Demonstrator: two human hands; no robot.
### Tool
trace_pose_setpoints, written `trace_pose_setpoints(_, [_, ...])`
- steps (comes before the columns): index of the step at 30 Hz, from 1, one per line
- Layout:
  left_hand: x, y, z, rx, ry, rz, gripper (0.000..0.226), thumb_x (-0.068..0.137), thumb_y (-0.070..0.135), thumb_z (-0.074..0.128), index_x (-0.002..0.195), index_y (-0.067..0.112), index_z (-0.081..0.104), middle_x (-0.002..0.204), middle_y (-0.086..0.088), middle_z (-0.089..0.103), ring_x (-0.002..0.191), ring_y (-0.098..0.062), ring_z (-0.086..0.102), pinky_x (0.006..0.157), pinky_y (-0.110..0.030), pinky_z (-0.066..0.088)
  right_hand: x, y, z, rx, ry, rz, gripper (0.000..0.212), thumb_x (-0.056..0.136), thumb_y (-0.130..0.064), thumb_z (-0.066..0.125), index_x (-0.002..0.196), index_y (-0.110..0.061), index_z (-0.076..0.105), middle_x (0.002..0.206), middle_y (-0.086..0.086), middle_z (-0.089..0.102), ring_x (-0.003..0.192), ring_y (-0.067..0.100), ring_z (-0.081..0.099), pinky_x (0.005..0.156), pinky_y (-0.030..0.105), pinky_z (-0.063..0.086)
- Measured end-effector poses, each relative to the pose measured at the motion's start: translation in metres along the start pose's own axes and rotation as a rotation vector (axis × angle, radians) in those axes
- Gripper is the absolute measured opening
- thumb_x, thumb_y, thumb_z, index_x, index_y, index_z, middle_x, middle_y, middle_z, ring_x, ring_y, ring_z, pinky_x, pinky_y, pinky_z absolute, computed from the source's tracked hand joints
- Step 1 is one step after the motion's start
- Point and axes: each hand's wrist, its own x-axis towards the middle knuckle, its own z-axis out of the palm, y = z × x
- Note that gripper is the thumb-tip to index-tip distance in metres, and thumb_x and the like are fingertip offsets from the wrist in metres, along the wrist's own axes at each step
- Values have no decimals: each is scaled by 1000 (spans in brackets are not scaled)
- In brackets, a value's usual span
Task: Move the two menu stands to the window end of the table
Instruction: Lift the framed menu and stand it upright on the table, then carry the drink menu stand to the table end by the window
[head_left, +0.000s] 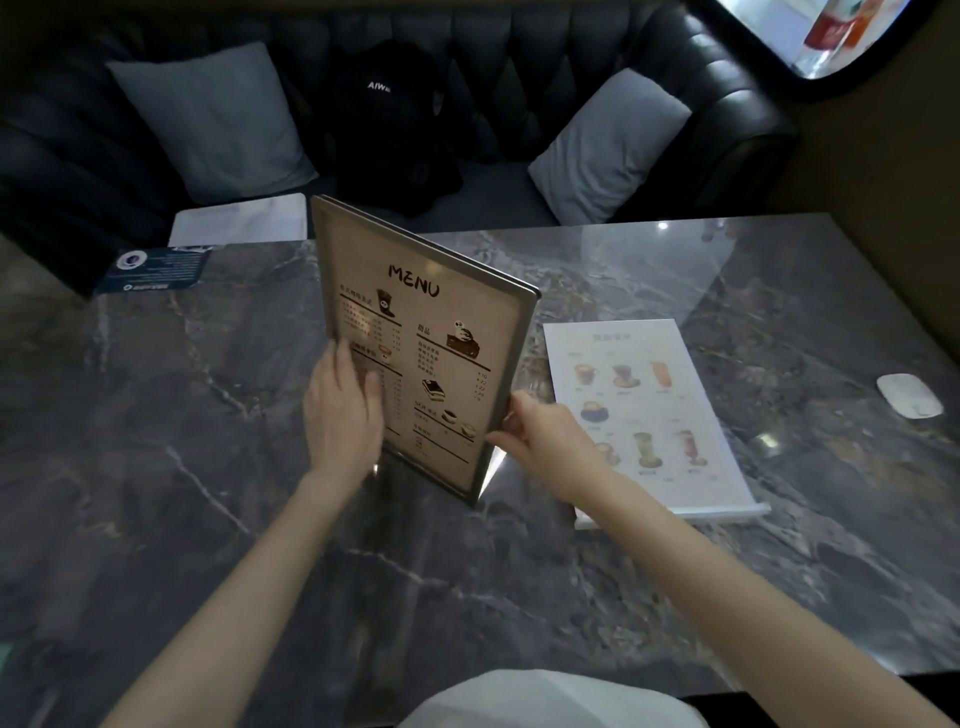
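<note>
A brown menu stand (441, 332) headed "MENU" stands tilted near the middle of the dark marble table (208, 519). My left hand (340, 415) grips its lower left edge, with the thumb on the face. At its lower right edge my right hand (545, 436) pinches the frame. A second menu stand (639, 410), white with drink pictures, lies flat on the table just right of my right hand. The window (810, 31) shows at the top right.
A white mouse-like object (909, 396) lies near the table's right edge. A dark blue card (156, 270) sits at the far left corner. Behind the table is a black sofa (519, 62) with two grey cushions, a black backpack (395, 119) and a white sheet (239, 221).
</note>
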Motion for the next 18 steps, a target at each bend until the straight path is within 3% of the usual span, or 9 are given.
trace_pose_setpoints(5, [-50,38,8,1,245,630,30,90,14,46,119,5,50,126,-16,53,119,-28,47,99,-42,40,-1,23,-35,-385,-120,-96,25,92,-25,42,113,-12,49,102,14,69,92,35,62,75,42,50])
trace_pose_setpoints(10, [-73,92,17,37,233,923,23,95,17,40,111,11,56,125,-9,51,117,-24,47,99,-35,35,-18,67,-82,-481,-109,-68,23,92,-22,43,109,-11,55,105,16,68,93,34,62,75,38,48])
trace_pose_setpoints(13, [-80,117,39,278,26,914,36,96,25,39,121,12,61,136,-12,56,129,-24,38,106,-42,28,-29,107,-105,-539,-119,52,24,92,-21,43,112,-13,54,111,13,66,102,32,58,78,37,45])
trace_pose_setpoints(18, [-90,142,86,573,-398,575,62,85,40,31,129,3,55,144,-15,47,137,-26,28,113,-41,2,-45,173,-121,-508,-185,209,38,90,-21,46,127,-15,38,131,9,53,109,31,55,83,41,48])
